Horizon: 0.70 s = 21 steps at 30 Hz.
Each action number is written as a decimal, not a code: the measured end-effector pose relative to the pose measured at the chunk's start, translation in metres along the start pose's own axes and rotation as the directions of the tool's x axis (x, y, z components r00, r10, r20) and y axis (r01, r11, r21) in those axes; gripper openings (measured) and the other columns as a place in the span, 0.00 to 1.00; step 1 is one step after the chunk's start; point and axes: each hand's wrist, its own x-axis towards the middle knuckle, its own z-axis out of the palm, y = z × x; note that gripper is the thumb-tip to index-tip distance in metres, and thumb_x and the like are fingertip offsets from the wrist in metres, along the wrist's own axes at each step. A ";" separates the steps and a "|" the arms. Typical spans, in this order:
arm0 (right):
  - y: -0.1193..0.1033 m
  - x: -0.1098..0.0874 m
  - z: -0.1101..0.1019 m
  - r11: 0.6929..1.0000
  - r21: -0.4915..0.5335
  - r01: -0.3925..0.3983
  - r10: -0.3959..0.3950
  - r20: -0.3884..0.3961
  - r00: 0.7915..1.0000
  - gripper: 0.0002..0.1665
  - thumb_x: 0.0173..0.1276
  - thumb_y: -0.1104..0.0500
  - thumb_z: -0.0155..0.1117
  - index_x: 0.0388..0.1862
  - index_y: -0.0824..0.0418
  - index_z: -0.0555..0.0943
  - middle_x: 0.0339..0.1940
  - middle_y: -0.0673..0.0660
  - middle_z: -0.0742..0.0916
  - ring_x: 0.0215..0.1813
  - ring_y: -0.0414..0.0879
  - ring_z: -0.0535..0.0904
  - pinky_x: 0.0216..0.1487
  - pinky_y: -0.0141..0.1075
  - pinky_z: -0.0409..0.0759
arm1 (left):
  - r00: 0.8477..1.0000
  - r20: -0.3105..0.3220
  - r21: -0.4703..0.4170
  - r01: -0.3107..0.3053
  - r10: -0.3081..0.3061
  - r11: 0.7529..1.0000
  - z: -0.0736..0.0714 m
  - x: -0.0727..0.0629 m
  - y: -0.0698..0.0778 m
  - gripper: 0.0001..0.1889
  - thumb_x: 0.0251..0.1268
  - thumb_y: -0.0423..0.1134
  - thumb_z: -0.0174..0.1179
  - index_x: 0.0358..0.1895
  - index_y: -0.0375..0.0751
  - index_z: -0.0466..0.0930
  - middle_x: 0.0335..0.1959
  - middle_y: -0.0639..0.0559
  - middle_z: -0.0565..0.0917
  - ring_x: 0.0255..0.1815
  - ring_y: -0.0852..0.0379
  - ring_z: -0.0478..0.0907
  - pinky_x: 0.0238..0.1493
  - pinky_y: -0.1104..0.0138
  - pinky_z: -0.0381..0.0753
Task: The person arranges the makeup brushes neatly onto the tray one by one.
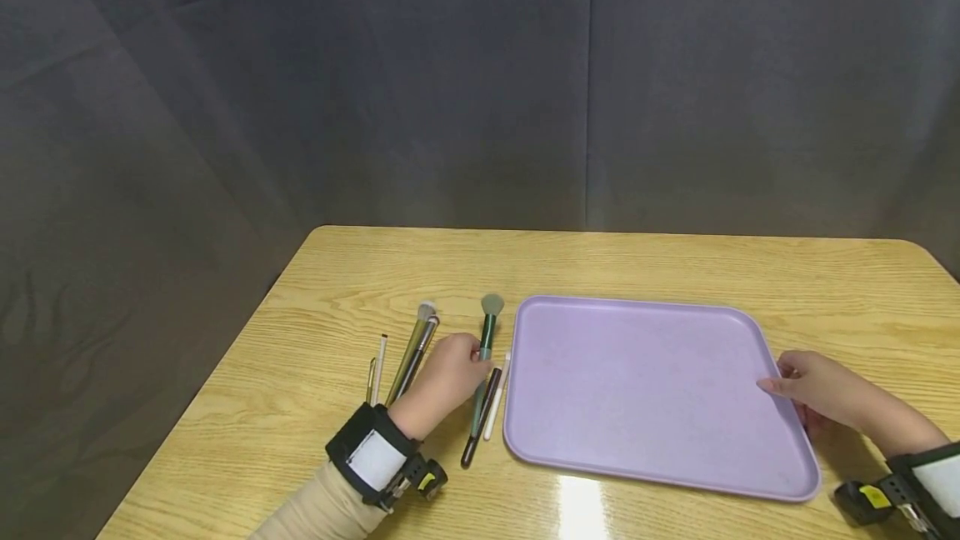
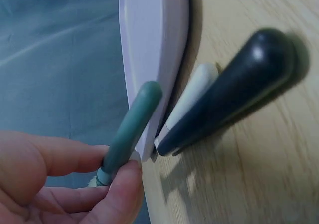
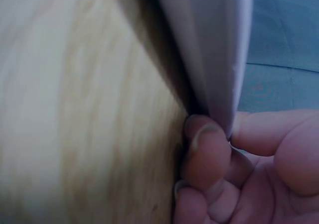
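Between the thumb and fingers of my left hand (image 1: 450, 373) is a green makeup brush (image 1: 488, 330), its fluffy head pointing away from me. In the left wrist view the green handle (image 2: 132, 127) tilts up off the table. Beside it on the wood lie a dark-handled brush (image 1: 482, 419) and a white-handled brush (image 1: 498, 398), close to the tray's left edge. My right hand (image 1: 813, 390) grips the right rim of the purple tray (image 1: 637, 390), thumb over the top; the right wrist view shows fingertips (image 3: 207, 152) curled under the tray's edge.
Left of my left hand lie several more brushes, among them a gold-handled brush (image 1: 405, 357), a dark brush with a silver ferrule (image 1: 420, 352) and a thin white one (image 1: 378, 369). The wooden table (image 1: 247, 407) ends at a dark cloth backdrop (image 1: 450, 107).
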 end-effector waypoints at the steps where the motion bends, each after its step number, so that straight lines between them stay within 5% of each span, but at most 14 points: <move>1: 0.000 0.000 0.000 1.000 -0.003 0.001 -0.001 -0.002 1.000 0.13 0.75 0.59 0.55 0.35 0.69 0.71 0.15 0.54 0.75 0.16 0.45 0.74 0.18 0.37 0.75 | 1.000 0.004 -0.006 -0.003 0.003 1.000 0.000 0.000 0.001 0.16 0.63 0.26 0.58 0.19 0.40 0.65 0.16 0.54 0.64 0.17 0.61 0.62 0.18 0.73 0.62; 21: 0.000 0.000 0.000 1.000 -0.015 0.000 0.000 0.000 1.000 0.15 0.76 0.56 0.54 0.34 0.68 0.71 0.16 0.53 0.74 0.16 0.44 0.72 0.19 0.35 0.73 | 0.998 0.060 -0.111 -0.002 0.009 0.994 0.007 0.003 0.009 0.19 0.66 0.28 0.58 0.18 0.41 0.62 0.16 0.55 0.64 0.14 0.63 0.68 0.15 0.74 0.69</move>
